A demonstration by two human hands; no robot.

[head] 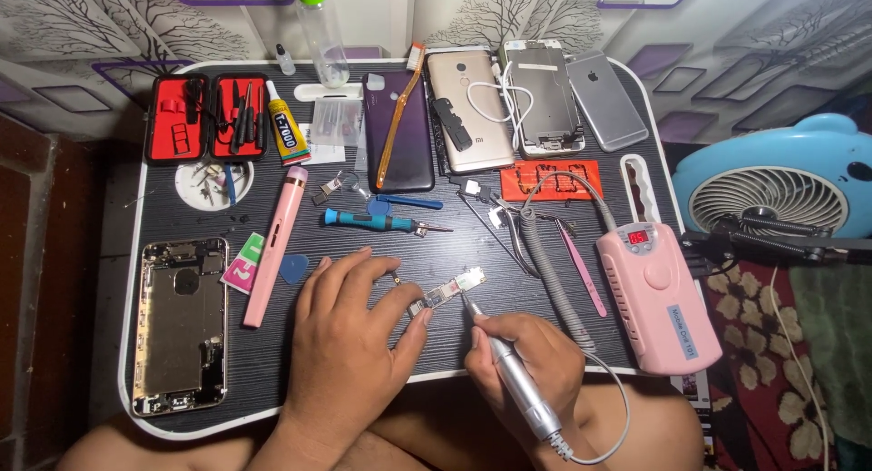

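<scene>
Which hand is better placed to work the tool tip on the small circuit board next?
Probably the right hand: it holds the silver pen tool, tip at the circuit board. The left hand pins the board's left end.

Bright, even light falls from above on the dark wood-grain counter point(472, 244), and shadows under the things on it are short and soft. Glare shows on the open gold metal phone housing point(180, 326) near the counter's left edge and on the silver phone back point(607, 100) at its far right corner. The surroundings beyond the left edge are dim. Focus is sharp throughout; the counter's edges bow slightly.
</scene>
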